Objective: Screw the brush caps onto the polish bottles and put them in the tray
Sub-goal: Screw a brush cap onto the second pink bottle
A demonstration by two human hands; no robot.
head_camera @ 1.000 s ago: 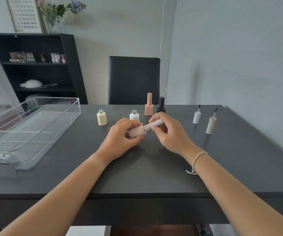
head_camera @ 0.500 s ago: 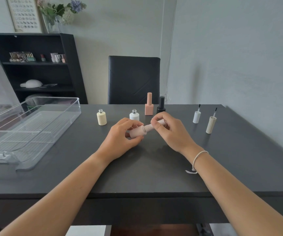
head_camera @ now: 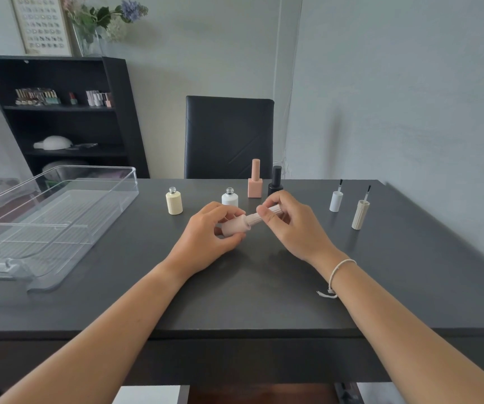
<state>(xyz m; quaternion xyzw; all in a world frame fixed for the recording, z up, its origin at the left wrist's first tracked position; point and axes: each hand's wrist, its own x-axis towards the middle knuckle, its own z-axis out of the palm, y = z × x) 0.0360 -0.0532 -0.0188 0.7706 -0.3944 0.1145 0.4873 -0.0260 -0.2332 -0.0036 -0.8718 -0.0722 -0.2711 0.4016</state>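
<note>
While my left hand (head_camera: 205,237) keeps a closed grip on the pink bottle (head_camera: 233,226), tilted just above the desk (head_camera: 252,298), my right hand (head_camera: 290,223) pinches its ribbed cap (head_camera: 259,216) at the neck. Behind stand a cream bottle (head_camera: 174,201) and a white bottle (head_camera: 229,197), both uncapped. Two loose caps (head_camera: 336,200) stand at right. At left, the tray (head_camera: 95,228) holds no bottles.

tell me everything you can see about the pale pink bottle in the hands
The pale pink matte polish bottle is a small cylinder, held roughly sideways above the dark grey table. The left hand wraps its body; the right hand pinches its ribbed pale pink brush cap, seated at the neck. Fingers hide its base. How far the cap is screwed on cannot be told.
</note>
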